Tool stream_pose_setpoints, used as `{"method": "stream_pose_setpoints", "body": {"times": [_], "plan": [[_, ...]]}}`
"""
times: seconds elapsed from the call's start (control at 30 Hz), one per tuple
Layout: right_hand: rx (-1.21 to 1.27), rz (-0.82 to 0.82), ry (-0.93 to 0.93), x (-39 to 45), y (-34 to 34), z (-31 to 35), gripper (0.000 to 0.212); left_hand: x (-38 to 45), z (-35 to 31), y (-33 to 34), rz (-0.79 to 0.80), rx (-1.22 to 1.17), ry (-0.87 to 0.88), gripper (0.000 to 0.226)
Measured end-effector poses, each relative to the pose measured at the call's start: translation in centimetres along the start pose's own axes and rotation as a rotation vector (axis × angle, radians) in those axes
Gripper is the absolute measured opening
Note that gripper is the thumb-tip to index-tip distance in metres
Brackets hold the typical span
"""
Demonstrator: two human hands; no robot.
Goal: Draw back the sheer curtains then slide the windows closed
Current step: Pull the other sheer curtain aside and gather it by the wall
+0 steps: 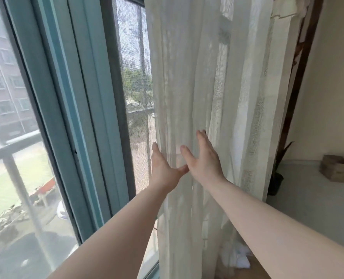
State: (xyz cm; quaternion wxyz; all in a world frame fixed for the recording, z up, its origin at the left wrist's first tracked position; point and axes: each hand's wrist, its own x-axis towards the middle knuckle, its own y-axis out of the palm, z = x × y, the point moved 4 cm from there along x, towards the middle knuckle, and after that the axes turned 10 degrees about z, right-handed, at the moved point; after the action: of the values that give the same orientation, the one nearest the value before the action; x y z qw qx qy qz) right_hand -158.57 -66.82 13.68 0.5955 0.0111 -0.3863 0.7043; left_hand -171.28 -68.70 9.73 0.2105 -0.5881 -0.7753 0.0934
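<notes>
A white sheer curtain (pixel 217 87) hangs bunched in folds right of centre, covering the right part of the window. My left hand (pixel 163 170) reaches behind the curtain's left edge, its fingers hidden by the fabric and its thumb showing in front. My right hand (pixel 203 158) lies flat and open against the front of the curtain, fingers spread, touching the left thumb. The blue-framed sliding window (pixel 72 97) stands at the left. An insect screen (pixel 134 87) fills the gap between the frame and the curtain.
A dark brown frame edge (pixel 296 87) runs down right of the curtain. A potted plant (pixel 275 178) stands on a grey surface (pixel 308 198) with a wooden box (pixel 336 168). White cloth (pixel 241 256) lies low by the curtain's foot.
</notes>
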Motion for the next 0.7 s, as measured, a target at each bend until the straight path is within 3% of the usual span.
{"method": "stream_pose_setpoints", "body": {"times": [0.17, 0.33, 0.47, 0.53, 0.6, 0.63, 0.7], "plan": [[0.062, -0.014, -0.037, 4.4, -1.5, -1.7, 0.089, 4.1, -0.7, 3.5, 0.047, -0.086, 0.073, 0.131], [0.171, -0.053, -0.085, 9.0, -3.9, -3.2, 0.114, 7.5, -1.4, 6.4, 0.043, -0.017, 0.08, 0.134], [0.222, -0.041, -0.186, 12.1, -4.7, -3.2, 0.117, 10.4, -2.8, 8.2, 0.044, -0.054, 0.168, 0.13], [0.199, -0.043, -0.242, 12.9, -4.6, -2.9, 0.114, 11.8, -3.9, 9.0, 0.022, -0.065, 0.255, 0.1], [0.166, -0.065, -0.286, 13.9, -4.8, -2.9, 0.111, 13.4, -4.4, 10.3, 0.023, -0.005, 0.29, 0.047], [0.15, -0.075, -0.307, 14.3, -5.1, -2.9, 0.11, 14.1, -4.5, 10.9, 0.039, 0.007, 0.305, 0.031], [0.108, -0.111, -0.34, 15.3, -5.8, -3.2, 0.107, 15.5, -4.7, 12.1, 0.086, -0.029, 0.315, 0.029]]}}
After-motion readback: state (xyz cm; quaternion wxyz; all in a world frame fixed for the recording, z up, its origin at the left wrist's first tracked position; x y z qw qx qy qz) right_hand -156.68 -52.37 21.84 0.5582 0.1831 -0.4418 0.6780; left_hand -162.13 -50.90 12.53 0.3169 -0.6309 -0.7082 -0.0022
